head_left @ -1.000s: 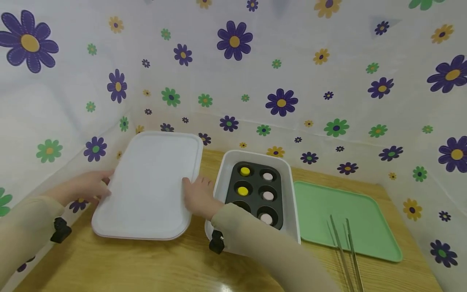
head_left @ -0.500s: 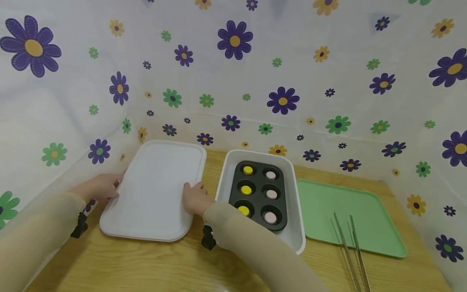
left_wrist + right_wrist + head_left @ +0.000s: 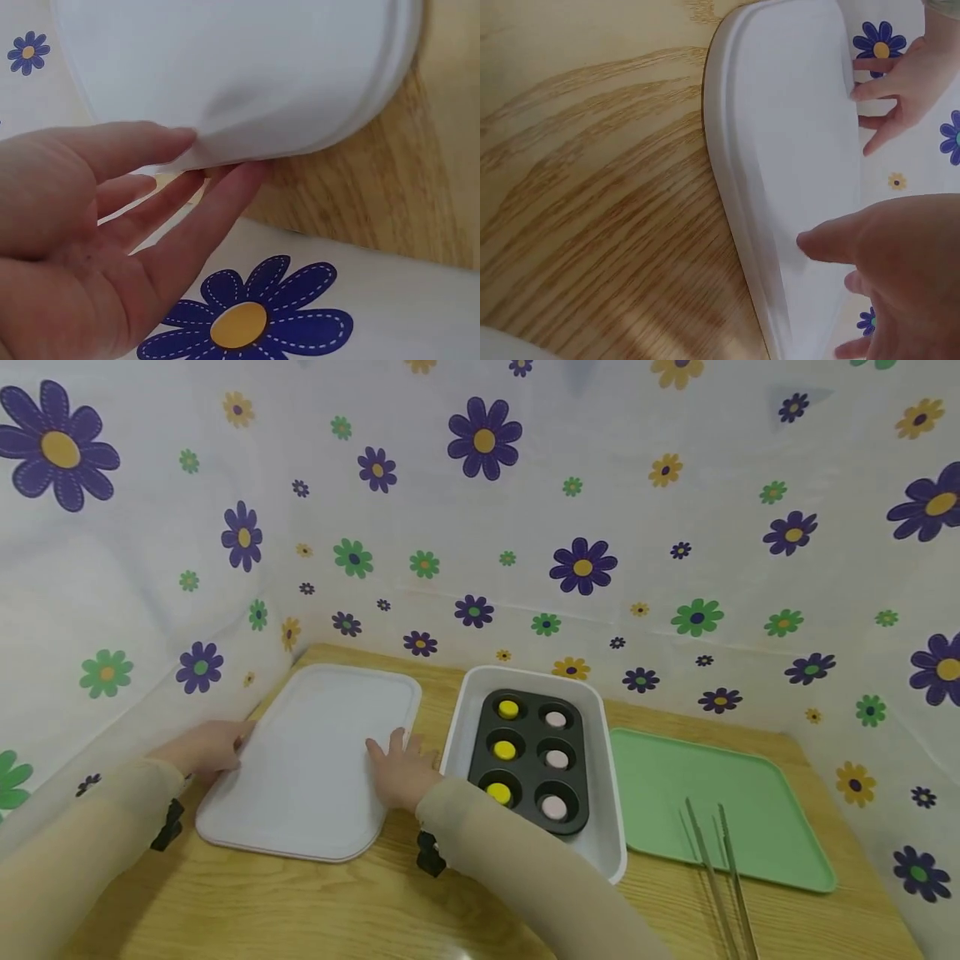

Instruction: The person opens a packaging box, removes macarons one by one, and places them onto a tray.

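A white rectangular lid [image 3: 307, 760] lies flat on the wooden table, left of a white bin [image 3: 609, 777]. My left hand [image 3: 213, 745] is at the lid's left edge. In the left wrist view its thumb lies on the lid [image 3: 247, 67] rim and its straight fingers [image 3: 217, 202] reach just under it. My right hand [image 3: 397, 768] rests at the lid's right edge with fingers spread. In the right wrist view its thumb [image 3: 832, 244] hovers over the lid [image 3: 795, 150]. Neither hand grips it.
The bin holds a black muffin pan [image 3: 528, 760] with yellow discs in its left cups and pink discs in its right cups. A green tray [image 3: 660, 777] lies to the right with metal tongs [image 3: 712, 868] across its front edge. Flowered cloth walls close in the table.
The lid came down from a tilted, lifted position to lie flat on the table. Both hands loosened at its edges, and the right hand's fingers spread.
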`<state>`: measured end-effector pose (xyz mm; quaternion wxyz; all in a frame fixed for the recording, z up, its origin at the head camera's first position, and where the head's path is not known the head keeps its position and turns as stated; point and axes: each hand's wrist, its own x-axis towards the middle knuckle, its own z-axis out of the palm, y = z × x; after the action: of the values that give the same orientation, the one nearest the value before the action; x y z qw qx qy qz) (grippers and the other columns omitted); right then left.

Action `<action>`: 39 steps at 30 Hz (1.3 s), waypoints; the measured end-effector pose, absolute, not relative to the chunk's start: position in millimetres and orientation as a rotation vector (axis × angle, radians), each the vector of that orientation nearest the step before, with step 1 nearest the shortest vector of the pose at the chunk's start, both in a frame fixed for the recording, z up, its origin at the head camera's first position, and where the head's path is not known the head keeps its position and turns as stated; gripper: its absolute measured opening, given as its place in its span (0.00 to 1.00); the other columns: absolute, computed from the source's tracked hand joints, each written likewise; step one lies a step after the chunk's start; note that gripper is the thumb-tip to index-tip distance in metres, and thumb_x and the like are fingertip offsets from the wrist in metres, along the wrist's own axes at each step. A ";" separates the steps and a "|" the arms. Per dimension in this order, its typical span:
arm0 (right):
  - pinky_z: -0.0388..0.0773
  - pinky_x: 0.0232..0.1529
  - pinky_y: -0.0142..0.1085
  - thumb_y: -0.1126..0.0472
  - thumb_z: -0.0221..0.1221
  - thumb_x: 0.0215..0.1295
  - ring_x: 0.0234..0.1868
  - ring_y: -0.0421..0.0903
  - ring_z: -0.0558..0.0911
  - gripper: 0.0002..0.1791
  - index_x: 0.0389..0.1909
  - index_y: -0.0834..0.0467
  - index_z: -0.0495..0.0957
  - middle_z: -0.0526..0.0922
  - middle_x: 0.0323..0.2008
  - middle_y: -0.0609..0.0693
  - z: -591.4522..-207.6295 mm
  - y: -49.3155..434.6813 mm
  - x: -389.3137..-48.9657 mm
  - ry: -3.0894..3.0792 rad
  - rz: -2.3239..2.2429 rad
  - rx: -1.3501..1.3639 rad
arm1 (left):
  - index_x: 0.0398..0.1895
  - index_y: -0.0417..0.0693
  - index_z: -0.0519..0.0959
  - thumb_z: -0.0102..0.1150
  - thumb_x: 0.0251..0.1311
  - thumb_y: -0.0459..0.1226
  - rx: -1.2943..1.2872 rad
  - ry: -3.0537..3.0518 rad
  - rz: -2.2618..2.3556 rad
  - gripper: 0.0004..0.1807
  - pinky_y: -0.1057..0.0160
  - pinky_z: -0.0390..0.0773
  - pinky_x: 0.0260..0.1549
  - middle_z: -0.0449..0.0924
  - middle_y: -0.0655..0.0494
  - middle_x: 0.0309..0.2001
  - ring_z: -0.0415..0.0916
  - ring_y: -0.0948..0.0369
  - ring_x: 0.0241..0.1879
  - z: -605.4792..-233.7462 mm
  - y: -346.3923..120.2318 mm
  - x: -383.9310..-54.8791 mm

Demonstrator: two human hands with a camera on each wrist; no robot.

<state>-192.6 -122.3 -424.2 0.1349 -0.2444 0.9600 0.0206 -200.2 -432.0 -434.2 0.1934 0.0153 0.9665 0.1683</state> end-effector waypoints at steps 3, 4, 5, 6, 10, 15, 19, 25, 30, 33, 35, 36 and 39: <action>0.59 0.73 0.58 0.46 0.49 0.75 0.79 0.58 0.46 0.35 0.78 0.36 0.48 0.44 0.80 0.53 -422.6 -117.3 -191.9 2.791 0.107 -0.793 | 0.68 0.18 0.55 0.59 0.53 0.26 0.146 2.794 0.367 0.40 0.51 0.83 0.40 0.70 0.19 0.54 0.74 0.38 0.46 -432.4 -427.6 -199.9; 0.57 0.74 0.58 0.43 0.47 0.75 0.79 0.57 0.43 0.35 0.78 0.35 0.47 0.42 0.80 0.51 -422.1 -115.3 -191.4 2.791 0.116 -0.811 | 0.67 0.18 0.56 0.59 0.55 0.28 0.171 2.817 0.345 0.39 0.46 0.81 0.46 0.69 0.18 0.55 0.74 0.35 0.49 -431.4 -425.3 -199.6; 0.53 0.75 0.59 0.41 0.47 0.74 0.80 0.57 0.40 0.36 0.78 0.34 0.46 0.40 0.81 0.50 -421.3 -113.1 -190.5 2.787 0.110 -0.823 | 0.67 0.18 0.57 0.59 0.57 0.31 0.203 2.844 0.318 0.38 0.42 0.78 0.51 0.68 0.17 0.56 0.72 0.32 0.52 -430.1 -422.6 -199.3; 0.51 0.76 0.59 0.40 0.47 0.74 0.80 0.56 0.38 0.36 0.78 0.34 0.44 0.38 0.81 0.50 -420.6 -110.7 -189.7 2.780 0.110 -0.833 | 0.67 0.18 0.58 0.59 0.59 0.34 0.235 2.874 0.277 0.37 0.37 0.74 0.56 0.66 0.17 0.58 0.69 0.29 0.55 -428.4 -419.5 -198.8; 0.44 0.77 0.59 0.35 0.43 0.74 0.80 0.53 0.32 0.37 0.78 0.31 0.39 0.32 0.81 0.48 -416.3 -100.3 -185.9 2.773 0.126 -0.875 | 0.70 0.23 0.57 0.53 0.68 0.46 0.287 2.962 0.146 0.39 0.30 0.59 0.65 0.57 0.18 0.66 0.57 0.25 0.64 -422.0 -404.8 -196.1; 0.43 0.77 0.59 0.33 0.42 0.73 0.80 0.53 0.34 0.38 0.78 0.31 0.39 0.34 0.81 0.47 -407.4 -85.7 -178.0 2.804 0.154 -0.975 | 0.71 0.25 0.57 0.52 0.68 0.52 0.324 3.066 0.020 0.42 0.31 0.50 0.69 0.49 0.20 0.70 0.47 0.24 0.68 -417.7 -389.8 -186.9; 0.43 0.77 0.61 0.33 0.42 0.73 0.80 0.53 0.35 0.38 0.78 0.30 0.39 0.35 0.81 0.47 -401.7 -67.5 -169.5 2.826 0.156 -1.034 | 0.73 0.30 0.57 0.50 0.68 0.56 0.302 3.139 -0.068 0.44 0.30 0.47 0.69 0.46 0.22 0.73 0.42 0.25 0.70 -419.4 -375.4 -180.3; 0.41 0.76 0.64 0.34 0.43 0.74 0.80 0.56 0.35 0.38 0.79 0.33 0.39 0.35 0.81 0.50 -396.3 -11.8 -164.9 2.895 0.168 -1.049 | 0.76 0.38 0.55 0.51 0.65 0.59 0.281 3.238 -0.087 0.46 0.22 0.42 0.65 0.46 0.29 0.75 0.38 0.29 0.73 -421.3 -339.5 -179.7; 0.41 0.74 0.67 0.35 0.44 0.74 0.80 0.57 0.36 0.38 0.79 0.35 0.43 0.38 0.81 0.52 -392.9 39.7 -167.3 2.952 0.051 -0.983 | 0.77 0.41 0.55 0.51 0.64 0.59 0.322 3.284 -0.099 0.45 0.22 0.40 0.65 0.46 0.32 0.76 0.37 0.31 0.74 -416.6 -307.2 -178.9; 0.39 0.74 0.68 0.36 0.46 0.73 0.80 0.59 0.36 0.38 0.79 0.37 0.45 0.40 0.81 0.53 -393.3 70.2 -166.3 2.976 -0.039 -0.902 | 0.77 0.44 0.55 0.52 0.63 0.59 0.358 3.304 -0.089 0.46 0.22 0.39 0.65 0.47 0.34 0.77 0.38 0.33 0.75 -415.2 -286.8 -177.2; 0.39 0.73 0.69 0.37 0.48 0.73 0.79 0.60 0.37 0.38 0.79 0.39 0.47 0.40 0.80 0.54 -393.8 90.6 -165.1 3.006 -0.067 -0.841 | 0.78 0.46 0.55 0.52 0.63 0.59 0.400 3.316 -0.083 0.46 0.22 0.39 0.65 0.47 0.35 0.77 0.37 0.34 0.75 -414.2 -273.5 -177.4; 0.38 0.73 0.70 0.38 0.49 0.73 0.79 0.61 0.36 0.38 0.79 0.40 0.48 0.40 0.80 0.55 -393.8 100.6 -164.4 3.018 -0.085 -0.810 | 0.78 0.46 0.55 0.52 0.63 0.60 0.420 3.322 -0.085 0.46 0.22 0.39 0.65 0.47 0.36 0.77 0.37 0.35 0.76 -413.9 -267.6 -178.2; 0.39 0.72 0.71 0.39 0.51 0.72 0.79 0.63 0.37 0.38 0.79 0.43 0.50 0.42 0.80 0.58 -393.8 128.7 -164.0 3.067 -0.094 -0.732 | 0.78 0.49 0.54 0.52 0.63 0.60 0.475 3.342 -0.090 0.46 0.24 0.39 0.67 0.47 0.38 0.78 0.38 0.36 0.76 -412.5 -251.5 -181.2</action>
<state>-164.0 128.7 -393.8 -0.0062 -0.2320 0.9723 -0.0297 -181.2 -251.5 -412.5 -0.1175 0.1396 0.9829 -0.0264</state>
